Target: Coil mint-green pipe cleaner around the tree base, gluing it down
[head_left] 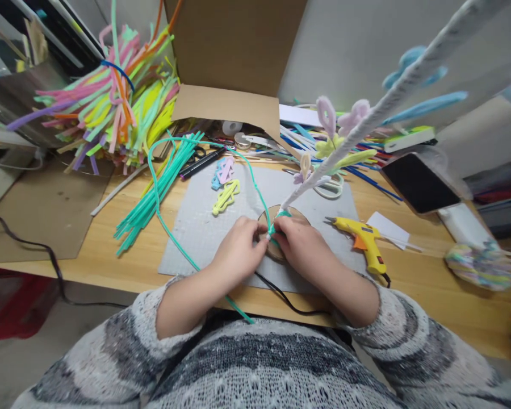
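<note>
My left hand and my right hand meet at the foot of a tall white wrapped stem. A long green pipe cleaner loops up from between my fingertips and trails down over my left forearm. Both hands are closed in a pinch on its end, where green is wound near the stem's foot. Under them lies a round wooden disc, partly covered by my hands. Pink, yellow and blue pipe-cleaner flowers stand along the stem, which leans up to the right.
A grey mat lies beneath. Left are green pipe cleaners, a large multicoloured bundle and a black marker. Small bent shapes sit mid-mat. Right are a yellow glue gun and a phone. A cardboard box stands behind.
</note>
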Action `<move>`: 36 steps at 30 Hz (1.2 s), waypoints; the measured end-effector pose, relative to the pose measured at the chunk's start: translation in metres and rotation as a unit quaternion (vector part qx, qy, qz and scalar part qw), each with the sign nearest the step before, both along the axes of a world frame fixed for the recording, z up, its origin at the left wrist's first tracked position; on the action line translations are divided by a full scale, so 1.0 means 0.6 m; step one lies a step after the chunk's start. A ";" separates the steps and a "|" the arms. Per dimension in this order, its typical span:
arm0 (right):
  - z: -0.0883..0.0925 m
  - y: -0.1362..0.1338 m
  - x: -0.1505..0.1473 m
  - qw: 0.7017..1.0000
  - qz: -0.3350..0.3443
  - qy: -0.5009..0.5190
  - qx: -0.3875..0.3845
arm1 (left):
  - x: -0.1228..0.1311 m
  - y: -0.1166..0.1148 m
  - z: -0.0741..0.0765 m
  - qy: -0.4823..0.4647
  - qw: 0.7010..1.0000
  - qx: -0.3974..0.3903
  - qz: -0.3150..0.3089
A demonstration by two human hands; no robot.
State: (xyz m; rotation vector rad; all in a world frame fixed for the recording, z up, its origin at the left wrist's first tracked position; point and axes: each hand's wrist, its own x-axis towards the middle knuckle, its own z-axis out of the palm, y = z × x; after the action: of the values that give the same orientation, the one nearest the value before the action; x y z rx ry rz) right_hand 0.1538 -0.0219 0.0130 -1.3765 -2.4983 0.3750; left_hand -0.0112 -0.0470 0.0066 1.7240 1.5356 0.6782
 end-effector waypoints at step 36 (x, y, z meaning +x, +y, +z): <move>0.058 0.032 0.042 0.994 0.033 0.092 -0.041 | 0.008 0.011 0.014 0.137 0.987 0.072 -0.049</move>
State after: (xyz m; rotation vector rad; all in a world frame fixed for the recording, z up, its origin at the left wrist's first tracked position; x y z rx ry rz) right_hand 0.1789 -0.0029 0.0481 -1.2293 -2.4041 0.5972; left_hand -0.0064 -0.0405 0.0149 2.0574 1.6032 0.5305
